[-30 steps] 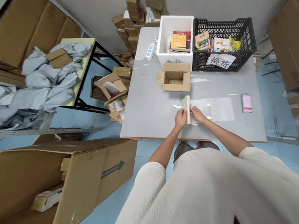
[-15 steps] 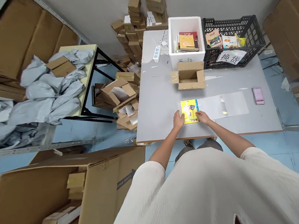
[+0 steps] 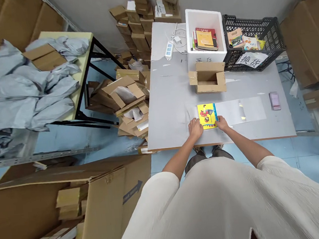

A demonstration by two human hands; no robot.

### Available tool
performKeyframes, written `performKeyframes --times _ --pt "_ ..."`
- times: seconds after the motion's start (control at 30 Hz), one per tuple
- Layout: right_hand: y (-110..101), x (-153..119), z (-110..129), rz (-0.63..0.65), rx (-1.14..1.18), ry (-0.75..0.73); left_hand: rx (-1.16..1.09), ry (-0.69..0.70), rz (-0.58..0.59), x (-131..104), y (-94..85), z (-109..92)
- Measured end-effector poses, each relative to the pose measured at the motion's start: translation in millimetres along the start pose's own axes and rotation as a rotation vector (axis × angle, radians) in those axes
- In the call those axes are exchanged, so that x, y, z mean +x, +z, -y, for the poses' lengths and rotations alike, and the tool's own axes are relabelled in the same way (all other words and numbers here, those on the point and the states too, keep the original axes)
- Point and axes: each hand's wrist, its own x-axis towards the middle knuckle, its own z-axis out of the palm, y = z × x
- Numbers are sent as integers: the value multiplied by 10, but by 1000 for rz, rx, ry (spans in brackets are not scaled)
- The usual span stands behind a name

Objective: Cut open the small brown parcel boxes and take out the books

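A yellow book (image 3: 207, 117) with a blue spine edge and a coloured picture on its cover lies flat near the front of the table. Under it and out to the right stretches a clear plastic sheet (image 3: 254, 109); a bit of the clear plastic also shows left of the book. My left hand (image 3: 196, 129) is closed at the book's lower left edge, fingers curled. On the opposite edge my right hand (image 3: 222, 123) pinches the lower right corner. Whether either hand also grips the plastic cannot be made out.
Behind the book stands an open cardboard box (image 3: 211, 83), before a white foam box (image 3: 207, 59) and a black crate (image 3: 269, 52) holding books. A power strip (image 3: 169, 51) lies back left, a pinkish phone-shaped item (image 3: 275, 101) right. Grey parcels (image 3: 42, 86) fill a side table.
Both hands stay at the book's sides. The left hand has shifted lower on its edge, and clear plastic now shows left of the book. The camera view has shifted a little.
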Motion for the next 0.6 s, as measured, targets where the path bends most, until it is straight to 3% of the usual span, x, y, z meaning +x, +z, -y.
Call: performKeyframes --times 0.1,0.23,0.33,0.6 --pt "27 -3 7 -18 28 124 62 -33 120 46 7 26" --pt "48 26 37 -55 74 180 84 -7 209 91 51 25" --pt "48 49 45 -96 92 203 64 -13 232 99 76 48" --pt "32 -45 102 16 343 180 59 -44 234 144 24 154"
